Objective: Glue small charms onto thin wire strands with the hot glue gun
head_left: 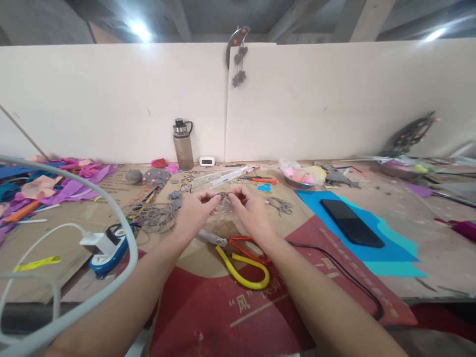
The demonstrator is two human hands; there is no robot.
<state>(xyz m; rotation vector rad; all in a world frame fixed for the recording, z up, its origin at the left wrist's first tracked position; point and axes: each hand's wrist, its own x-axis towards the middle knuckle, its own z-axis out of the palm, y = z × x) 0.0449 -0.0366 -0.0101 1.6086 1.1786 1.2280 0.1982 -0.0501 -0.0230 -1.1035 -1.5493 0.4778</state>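
My left hand (195,210) and my right hand (250,210) meet over the middle of the cardboard-covered table. Both pinch a small grey fuzzy piece (223,196), which looks like a bent pipe cleaner, between fingertips and thumbs. Just under my wrists lie scissors with one red and one yellow handle (243,263). A tangle of grey pipe cleaners (158,215) lies left of my left hand. Another small grey twisted piece (279,204) lies right of my right hand.
A black phone (351,222) rests on blue paper (394,253) at right. A water bottle (183,145) and a small clock (207,161) stand by the white back wall. Coloured scraps (55,181) pile at left. A power strip with white charger (107,248) and cables sits near left.
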